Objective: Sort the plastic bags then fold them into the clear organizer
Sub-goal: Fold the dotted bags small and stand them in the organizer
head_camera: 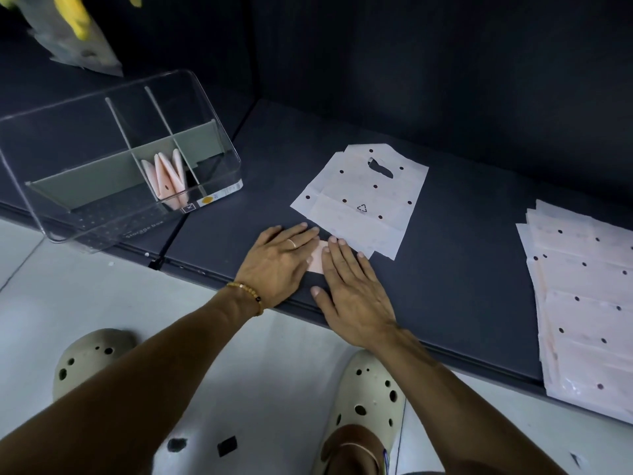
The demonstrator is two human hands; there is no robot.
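We see a dark matte shelf (445, 269), then a clear hard-plastic organizer (219, 108) printed "Storage box", its middle compartment holding pale pink folded triangles (168, 180). At right lies a stack of thin dotted bags (582, 303); centre, a creased white bag (363, 200) bears a recycling triangle. Our left hand (277, 265) and right hand (352, 296) press flat, fingers straight, on a small pink folded bag (318, 261).
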